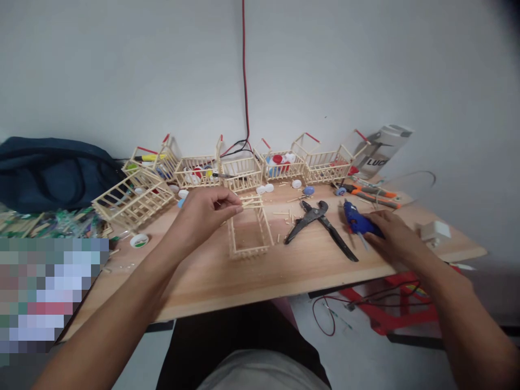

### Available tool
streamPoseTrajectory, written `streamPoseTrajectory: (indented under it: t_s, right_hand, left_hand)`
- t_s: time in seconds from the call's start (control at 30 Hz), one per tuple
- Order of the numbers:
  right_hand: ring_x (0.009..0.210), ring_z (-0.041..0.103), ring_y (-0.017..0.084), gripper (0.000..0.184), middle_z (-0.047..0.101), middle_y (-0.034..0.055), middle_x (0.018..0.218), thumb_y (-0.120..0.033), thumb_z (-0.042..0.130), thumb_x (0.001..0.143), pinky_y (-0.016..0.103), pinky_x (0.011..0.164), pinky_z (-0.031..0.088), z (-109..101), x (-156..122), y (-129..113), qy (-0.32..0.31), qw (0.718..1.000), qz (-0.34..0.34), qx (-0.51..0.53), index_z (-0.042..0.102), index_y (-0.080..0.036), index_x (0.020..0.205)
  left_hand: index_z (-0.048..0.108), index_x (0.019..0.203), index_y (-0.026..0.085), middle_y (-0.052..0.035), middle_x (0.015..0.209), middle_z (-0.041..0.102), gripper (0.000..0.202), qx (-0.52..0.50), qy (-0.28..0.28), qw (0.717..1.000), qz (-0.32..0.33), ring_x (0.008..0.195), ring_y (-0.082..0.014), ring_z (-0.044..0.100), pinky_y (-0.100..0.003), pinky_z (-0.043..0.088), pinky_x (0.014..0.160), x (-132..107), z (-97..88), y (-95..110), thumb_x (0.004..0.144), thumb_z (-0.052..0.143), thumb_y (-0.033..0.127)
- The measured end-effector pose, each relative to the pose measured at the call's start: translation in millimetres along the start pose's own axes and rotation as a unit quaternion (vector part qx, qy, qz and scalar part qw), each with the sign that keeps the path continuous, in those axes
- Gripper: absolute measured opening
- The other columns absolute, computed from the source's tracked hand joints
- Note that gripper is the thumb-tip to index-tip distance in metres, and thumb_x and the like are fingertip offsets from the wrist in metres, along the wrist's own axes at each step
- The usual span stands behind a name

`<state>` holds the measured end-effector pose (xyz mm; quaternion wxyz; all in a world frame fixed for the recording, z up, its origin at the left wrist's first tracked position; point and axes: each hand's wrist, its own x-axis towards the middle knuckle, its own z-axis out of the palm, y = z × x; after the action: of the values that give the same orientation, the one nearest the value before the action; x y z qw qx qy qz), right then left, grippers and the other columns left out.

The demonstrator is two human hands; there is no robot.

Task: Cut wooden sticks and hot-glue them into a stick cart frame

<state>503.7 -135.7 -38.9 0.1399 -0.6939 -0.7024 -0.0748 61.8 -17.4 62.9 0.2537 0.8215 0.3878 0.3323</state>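
My left hand (pixel 215 208) is closed in a pinch on a thin wooden stick (pixel 252 204), above the far end of a small rectangular stick frame (pixel 264 225). Whether the pinched stick touches the frame I cannot tell. On the right, my right hand (pixel 388 225) wraps round the handle of a blue glue gun (pixel 357 219), low over the table, its nozzle pointing away from me. Black pliers (pixel 314 222) lie with handles spread between the frame and the glue gun. Short cut sticks (pixel 289 216) are scattered beside the pliers.
Several small stick carts with red handles (pixel 241 173) line the wall; one more cart (pixel 134 197) tilts at left. Bottle caps (pixel 309 190) lie before them. Orange-handled cutters (pixel 376 196), a white adapter (pixel 435 232) and a dark blue bag (pixel 57 173) sit around the table.
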Motion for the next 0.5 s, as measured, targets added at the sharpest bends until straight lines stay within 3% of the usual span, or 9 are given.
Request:
streamPoseTrajectory:
  t_s: [0.2, 0.5]
  right_hand:
    - [0.092, 0.063, 0.031, 0.025, 0.064, 0.0165, 0.098, -0.032, 0.058, 0.085, 0.044, 0.082, 0.051, 4.7, 3.3, 6.8, 0.011, 0.999, -0.024, 0.025, 0.064, -0.018, 0.105]
    - [0.099, 0.062, 0.034, 0.039, 0.063, 0.0183, 0.109, -0.038, 0.051, 0.086, 0.051, 0.090, 0.050, 7.9, 1.6, 16.0, -0.031, 0.998, -0.019, 0.046, 0.062, -0.015, 0.115]
  left_hand:
    - [0.072, 0.073, 0.017, 0.0011, 0.066, 0.067, 0.006, 0.092, -0.011, 0.994, 0.065, 0.060, -0.0114, 0.054, -0.024, 0.036, 0.060, 4.0, 9.3, 6.2, 0.077, 0.068, 0.020]
    - [0.068, 0.070, 0.016, 0.0005, 0.068, 0.068, 0.007, 0.150, -0.028, 0.982, 0.109, 0.064, -0.0128, 0.056, -0.025, 0.039, 0.064, 9.1, 19.7, 6.1, 0.076, 0.069, 0.013]
